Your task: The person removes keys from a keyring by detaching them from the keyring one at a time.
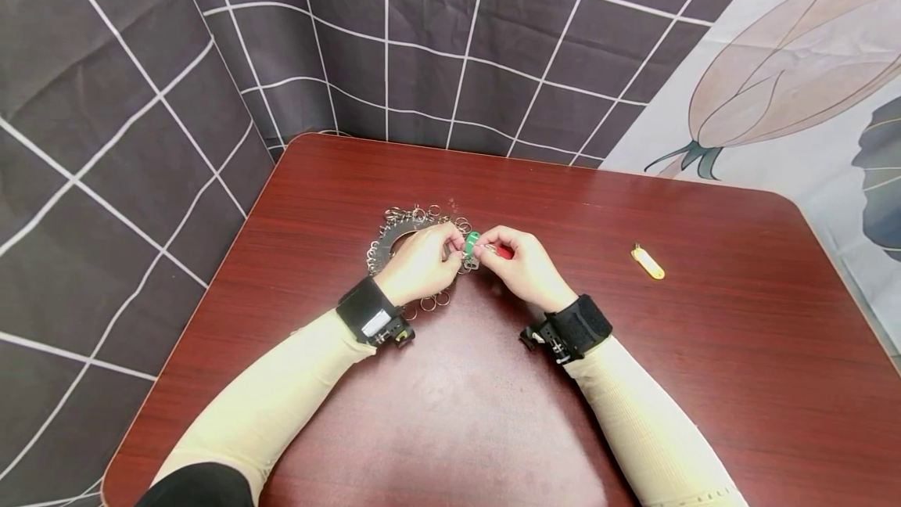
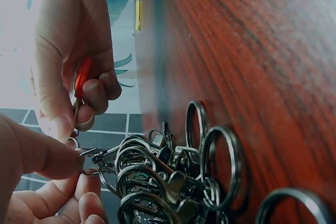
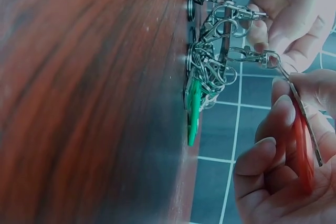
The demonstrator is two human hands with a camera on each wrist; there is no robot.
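A: Entry. Both hands meet over the metal ring plate [image 1: 394, 245] with its many key rings and swivel clasps, lying near the middle of the desk [image 1: 704, 382]. Left hand [image 1: 421, 263] pinches one clasp [image 3: 251, 55] between thumb and forefinger. Right hand [image 1: 524, 264] has its fingers curled round a red key tag [image 3: 303, 153], pinching the split ring at its end up against that clasp.

B: Risk?

A: My judgement: the clasp and tag ring are small and the grip is fingertip only. If the clasp gate springs closed or the ring twists, the red key tag could slip and drop to the desk. Pulling sideways could also drag the whole plate and tangle the neighbouring rings, or catch the green key tag [image 1: 471, 242] that hangs just beside the work point.

B: View differences?

A: Head view gives layout: plate under the left hand, a yellow key tag [image 1: 648, 263] lying well apart to the right, hands touching at the centre. It hides the clasp itself. Right wrist view shows the clasp, its swivel and the tag ring meeting; whether the ring is already through the gate, I cannot tell. Left wrist view shows the bundle of rings [image 2: 210, 171] resting on the wood and the thumb pads closing on the clasp, with the yellow tag small near the far edge
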